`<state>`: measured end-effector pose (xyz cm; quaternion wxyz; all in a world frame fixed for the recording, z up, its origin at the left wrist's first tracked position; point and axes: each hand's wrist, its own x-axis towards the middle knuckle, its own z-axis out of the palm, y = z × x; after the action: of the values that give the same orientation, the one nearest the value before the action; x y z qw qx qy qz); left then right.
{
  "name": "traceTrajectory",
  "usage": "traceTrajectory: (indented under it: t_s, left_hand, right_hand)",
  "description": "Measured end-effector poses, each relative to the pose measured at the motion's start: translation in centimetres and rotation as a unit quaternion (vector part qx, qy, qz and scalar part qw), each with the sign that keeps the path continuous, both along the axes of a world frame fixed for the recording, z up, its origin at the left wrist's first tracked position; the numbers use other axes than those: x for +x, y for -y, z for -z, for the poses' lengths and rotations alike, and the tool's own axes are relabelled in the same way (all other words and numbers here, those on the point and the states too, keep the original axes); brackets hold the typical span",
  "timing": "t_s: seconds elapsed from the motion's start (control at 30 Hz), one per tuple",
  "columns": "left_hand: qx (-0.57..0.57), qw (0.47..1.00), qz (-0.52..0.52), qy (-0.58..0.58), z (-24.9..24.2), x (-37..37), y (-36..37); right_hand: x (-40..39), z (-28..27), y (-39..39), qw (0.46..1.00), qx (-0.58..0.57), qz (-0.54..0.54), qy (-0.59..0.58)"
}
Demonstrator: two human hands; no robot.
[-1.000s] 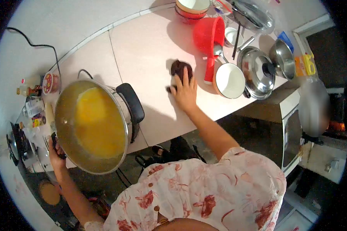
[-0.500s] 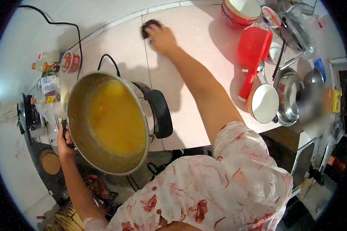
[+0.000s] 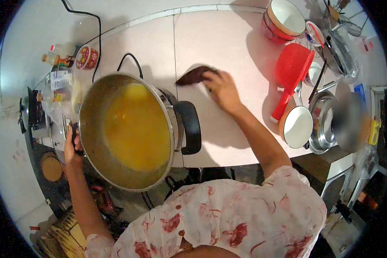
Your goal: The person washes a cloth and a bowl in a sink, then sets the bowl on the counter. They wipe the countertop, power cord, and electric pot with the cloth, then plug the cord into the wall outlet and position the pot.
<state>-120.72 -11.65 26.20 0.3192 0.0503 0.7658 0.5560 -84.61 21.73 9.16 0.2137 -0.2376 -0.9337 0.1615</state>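
Note:
My left hand is closed round the black left handle of a large electric cooking pot. The pot leans toward me at the counter's front edge, with yellow soup inside. Thin metal prongs show just above that hand. The pot's other black handle is free, facing right. Over the counter, right of the pot, my right hand grips a dark brown cloth, slightly blurred by motion. The cloth hangs out to the left of my fingers, against the pink countertop.
At the right are stacked bowls, a red ladle-like scoop, a white-lined bowl and steel pans. Bottles, a patterned tub and a plastic bag stand left. A black cable runs behind the pot.
My right hand has drawn the cloth from the back of the counter toward me and to the right. My left hand keeps its hold on the pot, and the view has shifted slightly.

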Motion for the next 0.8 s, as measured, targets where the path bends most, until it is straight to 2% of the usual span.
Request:
traceTrajectory:
  t_s: [0.07, 0.13, 0.17, 0.23, 0.27, 0.37, 0.43, 0.5, 0.53, 0.6, 0.67, 0.7, 0.73, 0.8]
  left_hand:
    - [0.022, 0.999, 0.0, 0.045, 0.1, -0.2, 0.0]
    - [0.01, 1.0, -0.001, 0.024, -0.3, 0.3, -0.5]
    - [-0.003, 1.0, -0.004, 0.005, -0.4, 0.6, -0.7]
    - [0.009, 0.999, 0.003, 0.034, 0.0, -0.4, 0.0]
    - [0.024, 0.998, 0.009, 0.062, 0.2, -0.8, 0.2]
    - [0.008, 0.999, 0.002, 0.037, 0.3, -1.1, 0.6]
    - [0.0, 0.999, -0.039, 0.022, 0.3, -0.4, 0.2]
    - [-0.01, 0.997, -0.08, 0.008, 0.1, 0.4, -0.2]
    - [0.002, 0.994, -0.104, 0.033, -0.2, 0.7, -0.5]
    - [0.008, 0.99, -0.127, 0.06, -0.5, 1.5, -1.1]
    - [-0.026, 0.988, -0.15, -0.019, -0.3, 1.4, -1.0]
    - [-0.04, 0.986, -0.156, -0.044, -0.1, 0.9, -0.5]
    - [-0.022, 0.995, -0.097, 0.029, 0.2, -1.7, 1.8]
    - [-0.011, 0.994, -0.037, 0.106, -0.4, -0.4, 1.1]
  right_hand:
    - [-0.1, -0.1, -0.5, 0.994, 0.013, 0.104, -0.03]
    - [-1.4, 0.5, -0.8, 0.984, -0.064, 0.118, -0.12]
    - [-2.0, 0.7, -0.9, 0.983, -0.067, 0.12, -0.12]
    - [-3.4, 1.1, -0.8, 0.915, -0.282, 0.134, -0.254]
    - [-3.9, 1.1, -0.7, 0.913, -0.287, 0.137, -0.255]
    - [-5.7, -0.2, -0.3, 0.807, -0.522, 0.037, -0.274]
    - [-8.7, 1.3, 0.7, 0.823, -0.505, -0.019, -0.261]
    - [-10.9, 0.2, 1.3, 0.835, -0.488, -0.065, -0.245]
    - [-12.0, 0.0, 1.3, 0.846, -0.465, -0.091, -0.245]
    - [-13.4, 0.7, 1.9, 0.836, -0.494, -0.102, -0.216]
    - [-13.0, 1.5, 3.0, 0.831, -0.493, -0.171, -0.192]
    - [-12.5, 2.1, 3.3, 0.826, -0.497, -0.168, -0.207]
    - [-11.6, 2.2, 3.4, 0.823, -0.503, -0.162, -0.207]
    - [-9.4, 1.9, 3.5, 0.844, -0.47, -0.153, -0.21]
